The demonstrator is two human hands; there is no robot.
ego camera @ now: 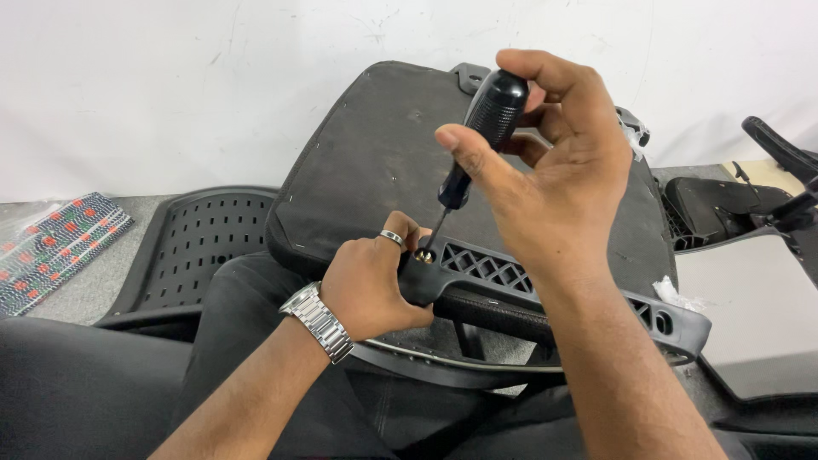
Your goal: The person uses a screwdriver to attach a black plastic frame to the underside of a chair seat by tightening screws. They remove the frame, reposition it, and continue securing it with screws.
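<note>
Both hands work at one screw: the right hand (558, 170) wraps the black ribbed-handled screwdriver (481, 136), its tip down on a brass-coloured screw (423, 254), while the left hand (371, 285), wearing a ring and a steel watch, pinches closed on the near end of the black plastic latticed armrest bracket (554, 294). That bracket lies against the upturned black fabric chair seat (375, 162), propped on the person's lap. Good practice, I judge: keep the shaft square to the screw head, press firmly, steady the bracket.

The seat pad (375, 153) rests on the person's lap; a perforated panel (200, 247) lies left, a wrapped bundle (55, 243) farther left.
</note>
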